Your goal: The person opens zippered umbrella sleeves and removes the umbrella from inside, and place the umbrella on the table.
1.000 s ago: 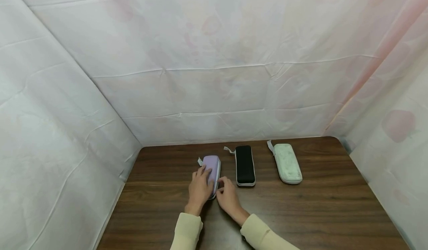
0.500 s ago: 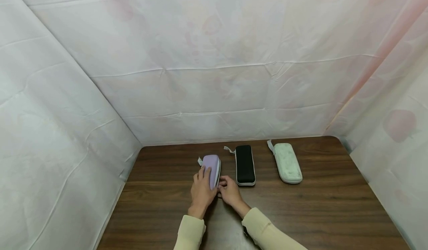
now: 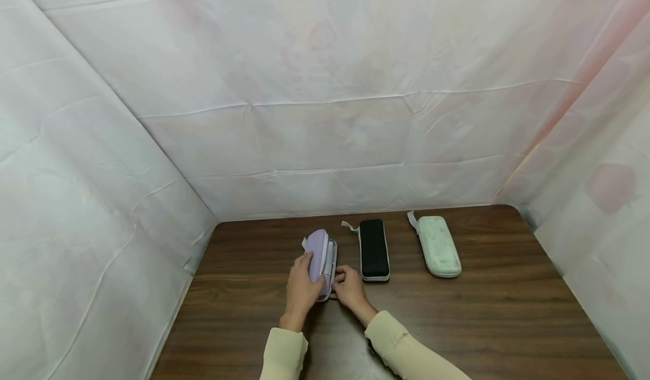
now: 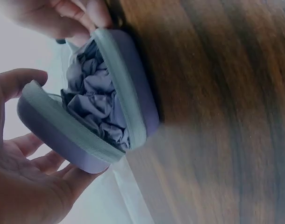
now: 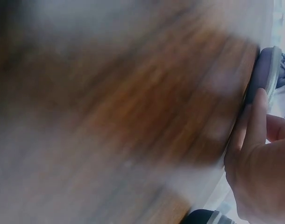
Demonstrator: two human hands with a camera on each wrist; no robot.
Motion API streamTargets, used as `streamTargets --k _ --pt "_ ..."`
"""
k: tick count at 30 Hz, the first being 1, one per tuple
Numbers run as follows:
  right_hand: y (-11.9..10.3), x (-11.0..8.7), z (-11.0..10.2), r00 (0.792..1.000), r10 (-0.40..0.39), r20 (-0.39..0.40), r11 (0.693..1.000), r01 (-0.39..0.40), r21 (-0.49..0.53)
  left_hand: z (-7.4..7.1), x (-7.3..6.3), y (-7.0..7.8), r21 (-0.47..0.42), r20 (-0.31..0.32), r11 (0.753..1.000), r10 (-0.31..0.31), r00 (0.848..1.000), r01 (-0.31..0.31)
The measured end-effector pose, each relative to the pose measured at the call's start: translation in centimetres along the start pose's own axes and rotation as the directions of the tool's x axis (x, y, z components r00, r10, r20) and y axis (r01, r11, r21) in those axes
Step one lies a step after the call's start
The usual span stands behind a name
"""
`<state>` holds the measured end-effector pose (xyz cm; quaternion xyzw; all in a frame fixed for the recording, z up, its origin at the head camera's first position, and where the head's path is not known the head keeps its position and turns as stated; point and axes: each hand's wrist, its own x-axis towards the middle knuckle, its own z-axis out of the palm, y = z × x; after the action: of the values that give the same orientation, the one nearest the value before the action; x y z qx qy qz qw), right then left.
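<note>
A purple zip case (image 3: 317, 248) with a pale zip edge lies on the left part of the table, its lid raised along the right side. My left hand (image 3: 299, 289) grips the lid (image 4: 67, 140), thumb over the rim and fingers behind it in the left wrist view. Gathered grey-purple lining (image 4: 93, 91) shows between lid and base (image 4: 135, 81). My right hand (image 3: 350, 291) holds the base at its right edge near the front end; in the right wrist view its thumb (image 5: 259, 109) lies along the outer wall. Its other fingertips are partly hidden.
On the brown wooden table (image 3: 487, 323), a black zip case (image 3: 373, 250) lies right of my hands, with a pale green case (image 3: 439, 247) farther right. Both carry pull tabs at their upper left. White, faintly patterned sheets (image 3: 325, 143) hang behind and at both sides.
The purple case was closed one second ago; its lid has since tilted up and left with my left hand, exposing the inside. My right hand stays near the right edge.
</note>
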<state>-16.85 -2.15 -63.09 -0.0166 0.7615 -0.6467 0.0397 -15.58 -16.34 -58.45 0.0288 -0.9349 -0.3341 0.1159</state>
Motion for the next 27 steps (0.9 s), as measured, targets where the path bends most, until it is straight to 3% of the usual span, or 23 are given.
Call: streamTargets --k 4,16,21,27 --pt "-0.2 0.0 0.0 0.999 0.041 0.012 0.999 -0.041 0.017 -0.5 0.1 -0.2 -0.02 -0.024 0.998 -0.054 0.998 0.053" --pt "-0.2 0.2 0.1 0.997 0.081 0.014 0.996 -0.082 0.044 -2.8 0.4 -0.5 -0.032 -0.017 0.986 -0.163 0.986 0.163" --pt "-0.3 0.2 0.2 0.997 0.08 0.003 0.996 -0.081 0.035 -3.5 0.7 -1.2 -0.083 -0.016 0.976 -0.205 0.979 0.203" --pt "-0.8 0.1 -0.1 0.997 0.075 -0.018 0.997 -0.075 0.03 -4.0 0.9 -2.0 -0.206 -0.04 0.96 -0.2 0.979 0.188"
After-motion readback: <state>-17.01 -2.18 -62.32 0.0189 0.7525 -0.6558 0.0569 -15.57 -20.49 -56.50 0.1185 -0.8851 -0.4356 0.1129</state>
